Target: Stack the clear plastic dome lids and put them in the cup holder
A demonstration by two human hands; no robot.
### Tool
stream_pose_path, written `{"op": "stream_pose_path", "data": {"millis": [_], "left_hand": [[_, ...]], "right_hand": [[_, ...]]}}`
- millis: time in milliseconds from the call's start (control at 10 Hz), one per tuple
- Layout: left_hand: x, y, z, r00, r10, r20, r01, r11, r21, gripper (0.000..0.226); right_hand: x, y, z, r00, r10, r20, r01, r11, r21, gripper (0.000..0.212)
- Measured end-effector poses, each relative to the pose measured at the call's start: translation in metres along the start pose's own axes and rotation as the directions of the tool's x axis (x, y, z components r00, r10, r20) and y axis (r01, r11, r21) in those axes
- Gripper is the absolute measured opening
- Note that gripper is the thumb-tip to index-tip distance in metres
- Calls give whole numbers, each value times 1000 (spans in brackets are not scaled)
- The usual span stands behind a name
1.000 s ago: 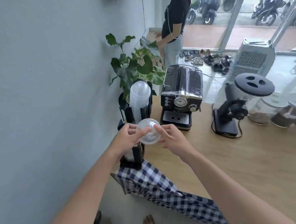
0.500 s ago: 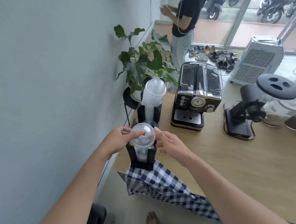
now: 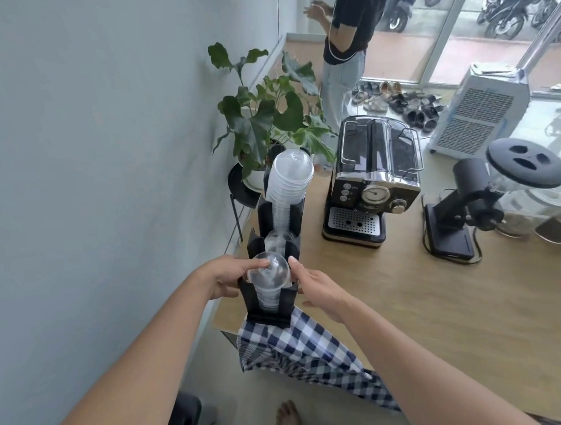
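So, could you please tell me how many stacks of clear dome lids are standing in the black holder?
3. The near stack sits in the front slot between both hands; a low stack is in the middle slot; the tall stack is in the far slot. Single lids cannot be counted.

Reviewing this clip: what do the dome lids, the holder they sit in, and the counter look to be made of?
Dome lids: thin clear plastic, glossy; the holder shows through them and they catch highlights.
Cup holder: black and matte, probably rigid plastic or acrylic sheet, judging by its flat panels with cut-out slots; metal cannot be ruled out.
Counter: light wood or wood-look laminate, with faint grain and a soft satin sheen.
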State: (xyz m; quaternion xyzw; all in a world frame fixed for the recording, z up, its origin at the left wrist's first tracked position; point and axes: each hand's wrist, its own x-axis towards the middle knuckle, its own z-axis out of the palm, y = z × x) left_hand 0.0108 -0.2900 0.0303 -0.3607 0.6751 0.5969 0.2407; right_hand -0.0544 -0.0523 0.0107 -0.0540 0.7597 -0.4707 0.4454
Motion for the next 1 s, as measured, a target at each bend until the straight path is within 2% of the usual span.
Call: {"op": "stream_pose_path", "data": {"millis": [200,300,400,500,600,700,800,900,1000], "left_hand": [[-2,-1,10,1000,-22,-1,22,999,-50,52],[-4,-2,9,1000,-21,-10,20,997,-71,56],[-4,-4,7,999,27,-20,-28,995,-91,93],[-9,2,9,986,158,-61,-164,980,-115,105],[-27,17,16,949,293,-119,-298,954,-31,74],[-36,26,23,905,376,-198,-352,925,145,82],[-42,35,36,831,469,-299,-368,867,336,88],[-49,49,57,732,590,-341,-429,788,443,75],[-58,64,90,635,701,-325,-522,699,488,59]], "right_hand": [[1,-3,3,997,72,17,-72,997,13,103],[-3,-5,1,997,67,34,-68,997,28,93],[-8,-9,-1,998,53,41,-55,998,37,86],[-10,-8,-9,999,31,32,-32,999,29,89],[-13,-3,-22,1000,19,22,-19,1000,20,91],[-14,7,-38,1000,15,-9,-15,1000,9,92],[-16,18,-58,999,22,-41,-23,1000,-8,95],[-20,37,-83,995,35,-95,-41,997,-59,99],[-30,58,-108,986,40,-161,-57,993,-101,93]]}}
